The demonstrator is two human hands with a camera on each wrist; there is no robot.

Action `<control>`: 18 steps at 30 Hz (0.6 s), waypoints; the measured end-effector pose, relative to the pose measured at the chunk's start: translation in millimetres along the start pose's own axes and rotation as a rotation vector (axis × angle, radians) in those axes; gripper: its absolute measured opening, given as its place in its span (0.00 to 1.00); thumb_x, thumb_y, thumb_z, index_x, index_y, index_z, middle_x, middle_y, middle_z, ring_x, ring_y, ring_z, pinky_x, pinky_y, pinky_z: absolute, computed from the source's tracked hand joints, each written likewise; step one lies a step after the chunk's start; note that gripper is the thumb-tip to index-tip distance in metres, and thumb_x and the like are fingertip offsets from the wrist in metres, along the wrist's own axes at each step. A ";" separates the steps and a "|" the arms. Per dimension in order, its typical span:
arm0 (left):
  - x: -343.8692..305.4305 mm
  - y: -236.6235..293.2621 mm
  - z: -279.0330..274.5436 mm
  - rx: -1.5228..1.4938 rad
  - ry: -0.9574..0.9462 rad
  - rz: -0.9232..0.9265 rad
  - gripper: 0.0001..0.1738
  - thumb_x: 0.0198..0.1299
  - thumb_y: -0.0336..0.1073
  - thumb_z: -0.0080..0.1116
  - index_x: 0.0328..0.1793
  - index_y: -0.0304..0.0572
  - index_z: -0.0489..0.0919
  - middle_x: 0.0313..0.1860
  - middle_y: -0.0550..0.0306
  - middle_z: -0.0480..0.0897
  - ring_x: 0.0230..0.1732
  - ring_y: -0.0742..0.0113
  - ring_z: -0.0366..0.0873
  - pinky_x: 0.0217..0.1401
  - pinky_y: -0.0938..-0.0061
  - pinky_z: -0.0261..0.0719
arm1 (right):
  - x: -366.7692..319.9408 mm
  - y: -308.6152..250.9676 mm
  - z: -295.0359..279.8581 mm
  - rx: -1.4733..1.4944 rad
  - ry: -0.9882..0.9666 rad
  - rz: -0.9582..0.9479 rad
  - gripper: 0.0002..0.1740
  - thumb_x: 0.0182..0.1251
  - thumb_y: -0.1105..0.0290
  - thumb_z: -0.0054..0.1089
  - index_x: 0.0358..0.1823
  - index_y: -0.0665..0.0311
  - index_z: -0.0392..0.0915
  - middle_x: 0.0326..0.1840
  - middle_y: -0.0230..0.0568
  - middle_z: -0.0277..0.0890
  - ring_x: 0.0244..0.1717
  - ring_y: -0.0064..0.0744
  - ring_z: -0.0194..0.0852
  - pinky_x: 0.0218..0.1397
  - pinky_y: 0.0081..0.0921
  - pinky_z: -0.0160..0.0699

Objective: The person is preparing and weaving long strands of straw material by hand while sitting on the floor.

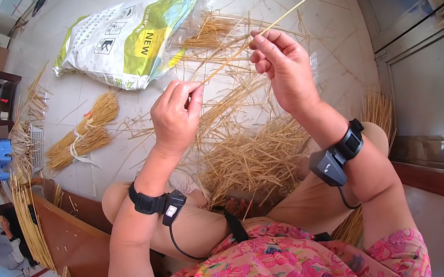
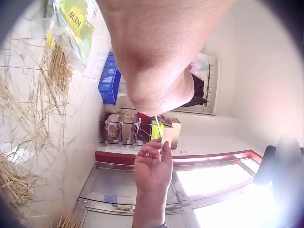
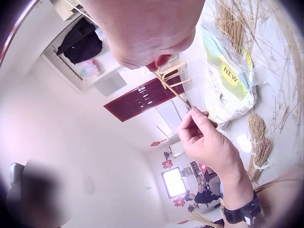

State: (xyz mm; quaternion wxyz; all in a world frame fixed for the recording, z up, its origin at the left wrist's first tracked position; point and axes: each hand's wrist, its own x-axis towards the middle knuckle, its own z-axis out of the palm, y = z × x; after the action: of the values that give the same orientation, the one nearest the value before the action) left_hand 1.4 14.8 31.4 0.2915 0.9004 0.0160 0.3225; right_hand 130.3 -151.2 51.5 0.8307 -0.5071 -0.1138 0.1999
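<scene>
A long, thin straw stalk runs diagonally between the two hands in the head view. My left hand pinches its lower end between thumb and fingers. Farther up, my right hand holds the same stalk between thumb and forefinger, and the pale upper part reaches past it to the top edge. In the right wrist view, the left hand grips the stalk's darker end. Under the hands, a heap of loose straw lies on the floor in front of the seated person.
A white and green plastic sack lies beyond the left hand, with straw at its mouth. Tied straw bundles rest left of the knees. Another straw bunch stands by the door at right. A wooden bench is at lower left.
</scene>
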 end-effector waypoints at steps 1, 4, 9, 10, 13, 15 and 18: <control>-0.2 0.1 0.2 -0.001 0.003 0.010 0.03 0.56 0.24 0.60 0.36 0.36 0.77 0.29 0.55 0.77 0.25 0.68 0.75 0.28 0.77 0.74 | 0.9 -1.8 -1.0 -0.019 0.008 -0.018 0.09 0.66 0.67 0.59 0.37 0.67 0.76 0.31 0.33 0.77 0.29 0.19 0.74 0.30 0.14 0.71; 0.1 0.6 0.9 -0.004 0.022 0.025 0.04 0.55 0.26 0.61 0.36 0.40 0.77 0.29 0.56 0.78 0.25 0.61 0.75 0.28 0.71 0.73 | -0.7 -6.6 0.4 0.038 -0.014 -0.009 0.09 0.68 0.68 0.55 0.39 0.67 0.76 0.32 0.34 0.77 0.31 0.20 0.75 0.32 0.15 0.73; -0.3 -1.9 0.1 -0.040 -0.022 0.005 0.03 0.58 0.27 0.57 0.38 0.39 0.76 0.27 0.55 0.79 0.26 0.61 0.77 0.29 0.71 0.73 | 0.8 -9.0 -1.2 0.089 -0.085 -0.040 0.10 0.71 0.68 0.51 0.42 0.68 0.76 0.35 0.36 0.78 0.34 0.21 0.77 0.35 0.17 0.76; -1.1 -2.9 0.0 -0.062 -0.033 -0.015 0.02 0.60 0.26 0.56 0.38 0.38 0.76 0.26 0.55 0.79 0.26 0.64 0.77 0.30 0.73 0.74 | 0.6 -9.4 -1.3 0.101 -0.098 -0.039 0.10 0.71 0.68 0.50 0.43 0.68 0.75 0.35 0.37 0.78 0.34 0.22 0.77 0.36 0.17 0.76; -1.0 -2.2 -2.3 -0.106 -0.065 -0.065 0.02 0.62 0.26 0.53 0.39 0.37 0.76 0.25 0.56 0.79 0.26 0.69 0.77 0.30 0.77 0.74 | 0.0 -10.6 -1.2 0.119 -0.125 -0.037 0.10 0.71 0.68 0.49 0.43 0.68 0.75 0.36 0.37 0.78 0.35 0.23 0.78 0.36 0.17 0.77; -0.5 -2.4 -3.2 -0.130 -0.085 -0.081 0.03 0.63 0.27 0.52 0.40 0.36 0.76 0.25 0.57 0.79 0.26 0.71 0.77 0.30 0.78 0.74 | -0.5 -11.3 -0.1 0.122 -0.125 -0.039 0.10 0.71 0.68 0.49 0.43 0.68 0.75 0.36 0.37 0.78 0.35 0.23 0.78 0.36 0.18 0.77; -1.4 -4.2 -3.3 -0.148 -0.106 -0.083 0.03 0.64 0.27 0.52 0.40 0.36 0.76 0.25 0.57 0.79 0.26 0.73 0.76 0.30 0.79 0.73 | -0.4 -10.3 -1.9 0.102 -0.137 -0.059 0.10 0.71 0.69 0.50 0.43 0.68 0.75 0.36 0.37 0.78 0.35 0.22 0.78 0.36 0.17 0.76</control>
State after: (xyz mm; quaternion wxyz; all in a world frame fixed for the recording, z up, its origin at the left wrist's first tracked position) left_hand -1.0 19.7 30.4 0.3707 0.8907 0.0141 0.2625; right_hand 132.9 -157.1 59.7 0.8511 -0.4457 -0.1750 0.2153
